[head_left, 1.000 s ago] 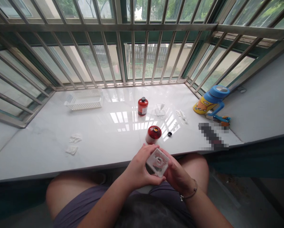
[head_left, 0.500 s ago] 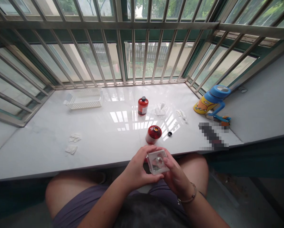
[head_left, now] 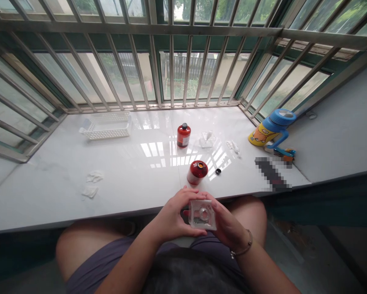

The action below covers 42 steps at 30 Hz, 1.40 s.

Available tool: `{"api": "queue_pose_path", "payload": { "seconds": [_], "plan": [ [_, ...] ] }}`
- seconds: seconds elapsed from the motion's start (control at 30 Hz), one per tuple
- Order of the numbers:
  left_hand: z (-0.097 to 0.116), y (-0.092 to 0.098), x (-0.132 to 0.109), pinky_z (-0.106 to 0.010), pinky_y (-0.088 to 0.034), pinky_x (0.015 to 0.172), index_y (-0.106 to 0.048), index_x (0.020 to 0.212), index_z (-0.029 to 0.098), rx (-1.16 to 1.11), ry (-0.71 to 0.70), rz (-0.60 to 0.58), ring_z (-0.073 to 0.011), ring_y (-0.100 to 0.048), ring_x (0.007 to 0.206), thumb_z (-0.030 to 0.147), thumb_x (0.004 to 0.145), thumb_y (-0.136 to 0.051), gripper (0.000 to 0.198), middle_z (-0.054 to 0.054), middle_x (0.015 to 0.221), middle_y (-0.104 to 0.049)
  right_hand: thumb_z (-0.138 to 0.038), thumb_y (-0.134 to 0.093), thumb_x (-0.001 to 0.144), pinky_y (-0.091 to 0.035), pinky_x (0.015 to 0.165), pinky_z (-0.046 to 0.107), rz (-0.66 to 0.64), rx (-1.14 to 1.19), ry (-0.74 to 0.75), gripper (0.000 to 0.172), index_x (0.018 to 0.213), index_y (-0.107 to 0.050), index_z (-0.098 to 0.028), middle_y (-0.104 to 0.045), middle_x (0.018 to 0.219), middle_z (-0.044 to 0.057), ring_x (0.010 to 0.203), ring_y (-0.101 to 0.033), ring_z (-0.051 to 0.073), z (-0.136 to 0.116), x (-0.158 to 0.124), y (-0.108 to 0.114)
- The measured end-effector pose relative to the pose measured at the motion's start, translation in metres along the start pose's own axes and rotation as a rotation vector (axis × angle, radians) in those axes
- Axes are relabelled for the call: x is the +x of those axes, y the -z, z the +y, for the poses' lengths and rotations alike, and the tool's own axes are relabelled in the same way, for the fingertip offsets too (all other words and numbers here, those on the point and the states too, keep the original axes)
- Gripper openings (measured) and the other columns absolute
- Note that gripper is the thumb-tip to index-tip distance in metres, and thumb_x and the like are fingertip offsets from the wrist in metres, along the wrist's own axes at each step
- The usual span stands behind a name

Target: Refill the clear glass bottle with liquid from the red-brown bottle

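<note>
Barred windows (head_left: 186,73) look over a white desk (head_left: 134,175), and at its near edge a person holds a clear square container (head_left: 202,219) in both hands.

From where I stand, its squarish face, with the round ring on it, is turned up toward the person's head; I can't make out a long axis, but its sides run roughly along the desk edge. It sits over the lap, just off that edge, with an uncapped red bottle (head_left: 197,173) near beyond and a black cap (head_left: 218,171) to the right. Leftward, the desk runs wide to two crumpled tissues (head_left: 94,177). The left hand (head_left: 174,214) grips with fingers over the far side, thumb along the near one; the right hand (head_left: 229,224) is wrapped around the right side, wrist bent inward.
</note>
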<state>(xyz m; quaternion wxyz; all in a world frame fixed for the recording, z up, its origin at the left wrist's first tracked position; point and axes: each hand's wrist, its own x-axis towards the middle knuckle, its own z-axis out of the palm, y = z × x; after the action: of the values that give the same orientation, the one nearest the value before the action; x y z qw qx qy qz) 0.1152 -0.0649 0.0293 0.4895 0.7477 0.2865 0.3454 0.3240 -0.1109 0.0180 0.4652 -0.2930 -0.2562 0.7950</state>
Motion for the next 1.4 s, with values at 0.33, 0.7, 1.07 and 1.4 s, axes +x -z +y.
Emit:
{"api": "queue_pose_path", "payload": {
  "seconds": [0.33,0.7,1.07,1.4],
  "plan": [
    [0.006,0.008,0.005,-0.056,-0.027,0.137,-0.065,0.146,0.033,-0.020,-0.011,-0.101,-0.0339,-0.060,0.145,0.042,0.069,-0.103,0.087,-0.007,0.148,-0.070,-0.061,-0.092,0.079,-0.051,0.116,0.051,0.063,0.085,-0.044,0.066,0.132,-0.075,-0.026,-0.073,0.142,0.012,0.132,-0.067,0.033,0.001,-0.001,0.000],
    [-0.003,0.011,0.011,-0.058,-0.039,0.131,-0.060,0.153,0.032,-0.174,0.006,0.025,-0.0424,-0.051,0.153,0.052,0.055,-0.108,0.111,-0.014,0.159,-0.060,-0.062,-0.087,0.083,-0.066,0.090,0.047,0.121,0.087,-0.018,0.065,0.137,-0.072,-0.029,-0.077,0.134,0.011,0.119,-0.074,0.035,-0.009,-0.012,-0.005],
    [-0.055,0.032,0.083,-0.059,-0.034,0.132,-0.047,0.161,0.027,0.107,0.268,0.196,-0.0382,-0.044,0.158,0.045,0.069,-0.102,0.108,-0.014,0.167,-0.051,-0.059,-0.095,0.074,-0.055,0.108,0.070,0.369,0.054,0.260,0.073,0.137,-0.070,-0.032,-0.070,0.140,0.011,0.133,-0.064,0.041,-0.043,-0.007,0.013],
    [-0.058,0.019,0.073,-0.050,-0.049,0.119,-0.063,0.132,0.025,0.076,0.151,0.189,-0.0320,-0.064,0.136,0.032,0.073,-0.097,0.068,-0.010,0.143,-0.066,-0.057,-0.090,0.078,-0.063,0.102,0.059,0.438,-0.067,0.351,0.067,0.137,-0.069,-0.031,-0.073,0.130,0.008,0.120,-0.071,0.034,-0.050,0.011,0.016]
  ]
}}
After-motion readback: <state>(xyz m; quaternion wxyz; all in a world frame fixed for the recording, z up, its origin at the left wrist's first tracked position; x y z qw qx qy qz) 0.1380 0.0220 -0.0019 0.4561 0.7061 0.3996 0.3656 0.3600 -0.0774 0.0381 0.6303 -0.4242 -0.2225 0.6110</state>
